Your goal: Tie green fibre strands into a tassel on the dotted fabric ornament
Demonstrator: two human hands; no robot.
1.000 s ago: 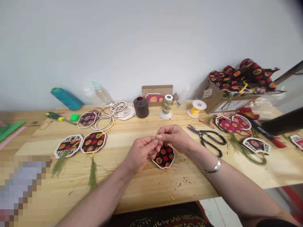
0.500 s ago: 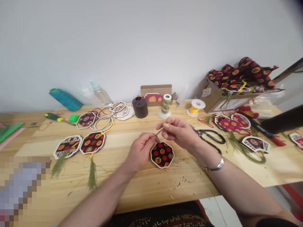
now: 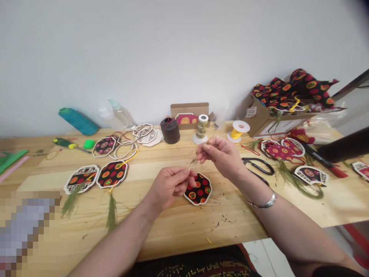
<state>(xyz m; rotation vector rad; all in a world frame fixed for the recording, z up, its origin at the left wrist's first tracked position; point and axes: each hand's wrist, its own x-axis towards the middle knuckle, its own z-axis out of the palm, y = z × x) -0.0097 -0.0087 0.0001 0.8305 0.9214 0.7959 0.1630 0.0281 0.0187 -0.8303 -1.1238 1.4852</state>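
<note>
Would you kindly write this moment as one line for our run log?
Left hand: contents unclear, overlapping patterned ornament in view | Right hand: pinching thin strands | Surroundings: scissors partly hidden, yellow thread spool

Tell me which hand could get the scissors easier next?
Probably the right hand: the handles of the scissors show right beside its wrist. It seems to pinch thin strands, though. The left hand is farther away, partly covering an ornament.

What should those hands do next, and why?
Perhaps bring the left hand up to gather the thin greenish strands: they hang loose and splayed from the pinched fingers of the right hand, and the left fingertips are close by.
</note>
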